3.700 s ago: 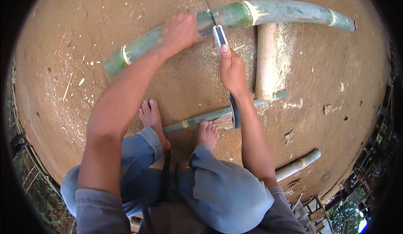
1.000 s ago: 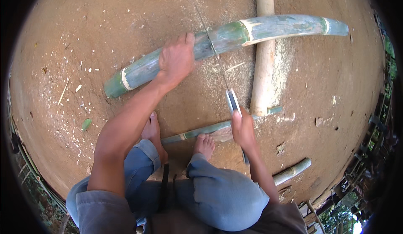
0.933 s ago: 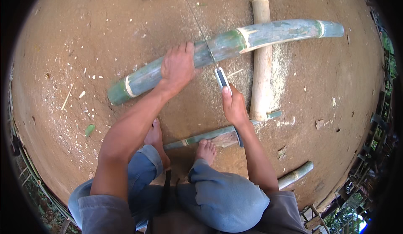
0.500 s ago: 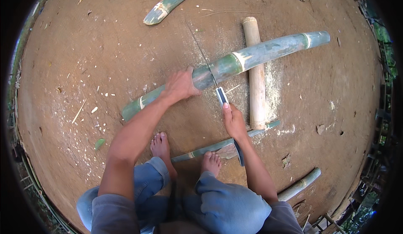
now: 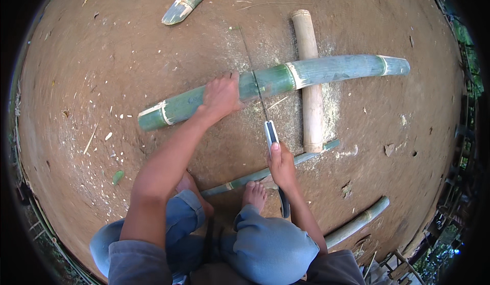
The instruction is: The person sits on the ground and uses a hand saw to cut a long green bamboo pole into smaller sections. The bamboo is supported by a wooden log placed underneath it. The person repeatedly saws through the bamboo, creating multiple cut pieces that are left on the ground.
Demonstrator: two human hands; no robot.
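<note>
Green bamboo culm [image 5: 339, 69]: on dirt ground [image 5: 398, 116], across pale bamboo log [image 5: 313, 116]; left hand [image 5: 221, 96], fingers curled over it. Handsaw [image 5: 270, 132]: athwart the culm; right hand [image 5: 282, 165], fingers wrapped round grip. Step, apparently: sawing; next stroke calls for steady bracing.

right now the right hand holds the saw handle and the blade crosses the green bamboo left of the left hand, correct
Only the side is wrong: in the head view, the saw blade crosses the green bamboo to the right of the left hand. The right hand does hold the saw handle.
</note>
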